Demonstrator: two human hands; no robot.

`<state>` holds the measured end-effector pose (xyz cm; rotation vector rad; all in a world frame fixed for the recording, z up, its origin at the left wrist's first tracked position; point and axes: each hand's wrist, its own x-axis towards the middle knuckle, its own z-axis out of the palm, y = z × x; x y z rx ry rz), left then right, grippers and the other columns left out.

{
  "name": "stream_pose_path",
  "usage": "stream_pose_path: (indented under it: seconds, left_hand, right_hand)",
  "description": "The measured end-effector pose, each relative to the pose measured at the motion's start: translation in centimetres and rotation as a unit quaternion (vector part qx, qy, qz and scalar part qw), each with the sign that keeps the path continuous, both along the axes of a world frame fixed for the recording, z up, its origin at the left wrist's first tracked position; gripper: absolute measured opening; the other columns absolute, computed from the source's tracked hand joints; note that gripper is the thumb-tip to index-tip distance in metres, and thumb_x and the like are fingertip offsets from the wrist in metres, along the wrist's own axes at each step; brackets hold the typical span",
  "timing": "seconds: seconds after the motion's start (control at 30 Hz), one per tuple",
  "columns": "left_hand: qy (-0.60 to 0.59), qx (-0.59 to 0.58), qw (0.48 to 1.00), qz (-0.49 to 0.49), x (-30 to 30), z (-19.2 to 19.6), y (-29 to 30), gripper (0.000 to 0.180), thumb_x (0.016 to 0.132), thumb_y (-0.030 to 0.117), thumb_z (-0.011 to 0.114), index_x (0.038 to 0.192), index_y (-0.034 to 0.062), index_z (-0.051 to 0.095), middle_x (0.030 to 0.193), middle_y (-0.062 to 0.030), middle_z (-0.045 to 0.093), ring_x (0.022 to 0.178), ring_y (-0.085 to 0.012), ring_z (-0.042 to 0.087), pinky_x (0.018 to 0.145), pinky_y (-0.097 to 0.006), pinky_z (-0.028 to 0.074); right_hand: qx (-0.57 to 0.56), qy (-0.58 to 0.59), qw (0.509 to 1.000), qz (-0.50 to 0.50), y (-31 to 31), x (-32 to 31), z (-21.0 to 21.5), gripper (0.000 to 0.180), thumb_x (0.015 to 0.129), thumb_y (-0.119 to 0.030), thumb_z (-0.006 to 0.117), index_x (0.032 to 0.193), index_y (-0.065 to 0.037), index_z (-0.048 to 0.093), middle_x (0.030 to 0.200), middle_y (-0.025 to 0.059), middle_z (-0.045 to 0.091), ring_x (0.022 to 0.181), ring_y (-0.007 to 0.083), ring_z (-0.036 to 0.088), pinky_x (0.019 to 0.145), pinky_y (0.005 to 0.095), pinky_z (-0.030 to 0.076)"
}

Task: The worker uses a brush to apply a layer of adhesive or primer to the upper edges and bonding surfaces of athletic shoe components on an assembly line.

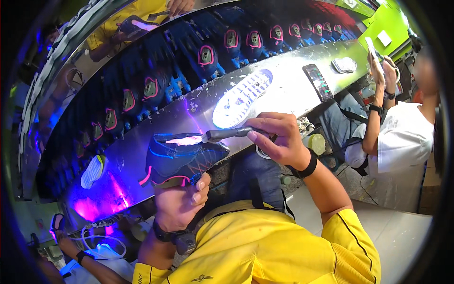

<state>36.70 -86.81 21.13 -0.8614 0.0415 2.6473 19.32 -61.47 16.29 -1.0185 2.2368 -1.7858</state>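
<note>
Running across the whole scene, a long metal bench (293, 80) gleams under violet light, and behind it a row of dark shoes (205, 56) with pink-edged heels sits on a moving line. On the bench lies a pale sole (242, 97), tread up, just beyond the worker's hands. Farther along it rest a dark phone (318, 81) and a small grey pad (344, 65), well apart from the sole. A second sole (91, 171) lies at the bench's near-left end.

The worker in the yellow shirt (265, 246) holds a dark blue shoe upper (182, 156) over the bench's near edge, its open bottom turned up and glowing pale. The left hand (182, 201) is clenched around the upper's lower end, thumb and fingers wrapped tight on it. The right hand (279, 137), with a black band on its wrist, grips a dark brush (231, 133) by the handle, fingers closed round it; the brush tip touches the glowing bottom of the upper.

To the right, a seated person in a white shirt (402, 142) holds up a phone with both hands. At the lower left, another person's hand (71, 246) rests near a glowing white shoe (106, 251) and a looped cable (94, 229).
</note>
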Motion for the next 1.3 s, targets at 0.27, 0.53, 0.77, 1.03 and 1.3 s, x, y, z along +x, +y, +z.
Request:
stream_pose_path:
  seconds: [0.27,0.53,0.77,1.03,1.3]
  left_hand:
    - [0.072,0.011,0.997,0.035,-0.8,-1.7,0.6,0.051,0.105,0.031,0.060,0.142,-0.0032,0.051,0.100,-0.0149,0.054,0.079,-0.0217,0.052,0.073,-0.032,0.048]
    - [0.090,-0.067,0.992,0.063,-0.7,-3.3,0.4,0.044,0.102,0.031,0.066,0.136,0.0058,0.059,0.120,-0.0102,0.067,0.092,-0.0201,0.063,0.071,-0.031,0.048]
    - [0.118,0.021,0.992,0.045,-0.4,-3.8,0.7,0.043,0.103,0.030,0.066,0.133,0.0004,0.059,0.101,-0.0125,0.064,0.085,-0.0217,0.060,0.075,-0.031,0.053]
    - [0.105,0.003,0.994,0.036,-1.1,-3.5,1.2,0.040,0.106,0.027,0.062,0.134,-0.0013,0.059,0.096,-0.0124,0.058,0.081,-0.0204,0.055,0.072,-0.029,0.049]
    - [0.067,-0.117,0.989,0.060,-1.6,-5.6,-0.4,0.064,0.102,0.045,0.058,0.145,-0.0032,0.055,0.116,-0.0257,0.066,0.096,-0.0312,0.067,0.082,-0.037,0.057]
  right_hand:
    - [-0.113,-0.048,0.988,-0.095,-3.8,3.9,1.7,0.037,0.088,-0.015,0.083,0.119,0.003,0.073,0.084,0.0120,0.070,0.067,0.0190,0.066,0.061,0.0321,0.051]
    - [-0.116,-0.071,0.985,-0.105,-7.2,6.7,2.6,0.076,0.076,-0.025,0.098,0.139,-0.001,0.062,0.100,0.0081,0.069,0.078,0.0135,0.063,0.067,0.0277,0.050]
    - [-0.080,-0.081,0.983,-0.147,-7.9,6.5,2.0,0.059,0.081,-0.025,0.092,0.129,-0.003,0.065,0.096,0.0128,0.069,0.082,0.0298,0.072,0.071,0.0374,0.057]
    - [-0.083,-0.086,0.977,-0.179,-5.6,5.7,1.9,0.037,0.093,-0.008,0.078,0.127,0.000,0.066,0.093,0.0130,0.068,0.077,0.0253,0.072,0.069,0.0351,0.056]
    - [-0.020,-0.138,0.965,-0.222,-4.0,3.3,-3.2,0.024,0.098,-0.016,0.074,0.115,0.001,0.074,0.091,0.0170,0.071,0.073,0.0290,0.068,0.067,0.0371,0.051]
